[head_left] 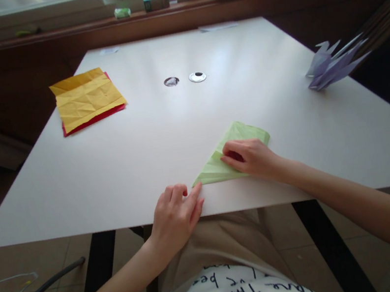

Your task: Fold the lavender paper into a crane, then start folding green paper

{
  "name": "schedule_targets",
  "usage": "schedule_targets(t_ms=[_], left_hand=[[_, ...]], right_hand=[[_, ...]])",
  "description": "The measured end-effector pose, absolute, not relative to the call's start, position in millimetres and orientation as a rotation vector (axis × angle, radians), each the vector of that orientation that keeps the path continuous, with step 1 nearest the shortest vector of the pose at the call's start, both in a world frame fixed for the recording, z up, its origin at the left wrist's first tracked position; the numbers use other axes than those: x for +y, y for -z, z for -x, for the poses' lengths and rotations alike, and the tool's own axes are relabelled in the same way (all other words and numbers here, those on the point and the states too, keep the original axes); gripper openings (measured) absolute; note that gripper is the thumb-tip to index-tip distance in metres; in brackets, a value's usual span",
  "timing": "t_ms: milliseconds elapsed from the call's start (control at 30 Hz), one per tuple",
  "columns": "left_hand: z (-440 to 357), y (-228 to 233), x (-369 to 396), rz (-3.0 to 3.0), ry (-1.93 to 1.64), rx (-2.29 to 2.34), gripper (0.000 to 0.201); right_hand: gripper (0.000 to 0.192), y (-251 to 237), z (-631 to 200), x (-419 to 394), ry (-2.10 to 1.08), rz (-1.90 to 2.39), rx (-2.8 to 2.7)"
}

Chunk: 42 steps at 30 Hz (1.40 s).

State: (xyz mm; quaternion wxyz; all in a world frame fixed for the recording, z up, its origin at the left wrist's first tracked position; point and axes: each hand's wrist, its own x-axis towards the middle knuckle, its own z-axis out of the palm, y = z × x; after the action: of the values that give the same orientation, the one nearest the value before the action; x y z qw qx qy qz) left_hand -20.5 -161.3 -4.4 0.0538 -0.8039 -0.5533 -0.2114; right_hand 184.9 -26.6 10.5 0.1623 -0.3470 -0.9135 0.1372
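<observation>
A light green sheet of folding paper [239, 131] lies near the front edge of the white table, folded into a slanted shape with a sharp point at its left end. My left hand [175, 216] rests at that point, index finger stretched out and touching the tip, thumb apart below it, the other fingers bent. Over the middle of the paper, my right hand [252, 156] has its fingers curled and closed at a folded edge. Its palm side and part of the paper's lower right are hidden.
Crumpled yellow paper [88, 99] lies over red paper [114, 110] at the table's left. Folded purple paper cranes [334, 65] stand at the right edge. Two round holes [197, 77] pierce the white tabletop [142, 145]. Small items, including a box [156, 3], line the sill behind.
</observation>
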Motion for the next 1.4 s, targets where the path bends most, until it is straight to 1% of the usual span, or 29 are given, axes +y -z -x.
schedule_targets(t_ms=[367, 667, 800, 900, 967, 1067, 1167, 1233, 1400], left_hand=[[18.3, 8.8, -166.6, 2.367, 0.581, -1.649, 0.030], [18.9, 7.1, -165.2, 2.399, 0.532, -1.677, 0.036], [17.6, 3.2, -158.1, 2.428, 0.598, -1.739, 0.033], [16.6, -0.3, -150.0, 2.584, 0.585, -1.689, 0.038], [16.0, -1.4, -146.3, 2.667, 0.571, -1.664, 0.042], [14.5, -2.1, -145.2, 2.731, 0.591, -1.639, 0.041], [11.4, -4.5, -145.9, 2.851, 0.610, -1.527, 0.038], [9.7, -7.8, -144.3, 2.941, 0.603, -1.443, 0.037], [14.2, -14.8, -131.9, 3.083, 0.604, -1.352, 0.034]], right_hand=[[0.013, -11.0, -183.9, -26.4, -0.404, 0.989, -2.600], [0.011, -10.8, -183.8, -25.8, -0.420, 0.996, -2.587], [0.004, -9.4, -182.4, -24.6, -0.502, 1.061, -2.534], [0.020, -8.7, -181.8, -23.9, -0.532, 1.085, -2.521], [0.025, -9.5, -182.2, -23.2, -0.544, 1.086, -2.531], [0.020, -14.0, -183.5, -20.4, -0.612, 1.086, -2.541], [0.012, -20.9, -183.8, -14.3, -0.764, 1.082, -2.560], [0.011, -24.6, -182.8, -9.7, -0.852, 1.059, -2.583], [0.010, -24.3, -179.6, -3.5, -0.859, 1.036, -2.596]])
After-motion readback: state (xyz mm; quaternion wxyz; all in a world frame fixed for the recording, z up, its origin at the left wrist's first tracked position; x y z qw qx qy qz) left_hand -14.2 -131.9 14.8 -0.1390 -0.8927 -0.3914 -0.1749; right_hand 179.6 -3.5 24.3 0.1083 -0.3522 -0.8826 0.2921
